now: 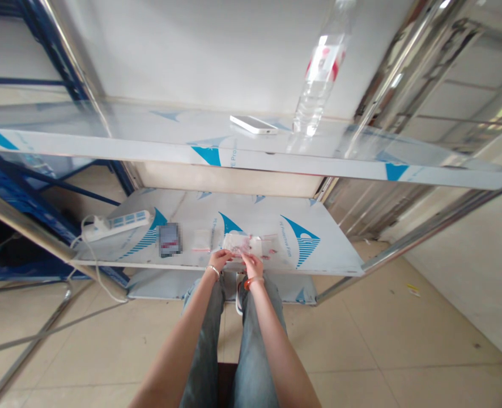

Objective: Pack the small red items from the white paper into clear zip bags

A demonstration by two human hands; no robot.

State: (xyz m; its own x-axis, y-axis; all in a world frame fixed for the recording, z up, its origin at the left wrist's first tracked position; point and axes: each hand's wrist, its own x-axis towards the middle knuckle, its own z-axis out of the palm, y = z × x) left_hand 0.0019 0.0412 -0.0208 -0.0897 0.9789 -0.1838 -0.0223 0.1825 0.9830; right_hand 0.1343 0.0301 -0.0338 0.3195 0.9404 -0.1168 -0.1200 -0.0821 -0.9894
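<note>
Both my hands reach down to the middle shelf [310,255] of a steel rack. My left hand [219,259] is closed on the near edge of a clear plastic bag [251,245] with small red and white pieces inside. My right hand [251,264] pinches the same bag just to the right; its fingers are closed. A silver bracelet sits on my left wrist and an orange bangle on my right. A smaller clear zip bag [201,240] lies flat left of the hands.
A white power strip [117,222] with its cord lies at the shelf's left end, a dark blurred item [168,239] beside it. On the upper shelf [404,170] stand a white phone [253,124] and a water bottle [321,73]. Blue racking [17,198] at left. Tiled floor below.
</note>
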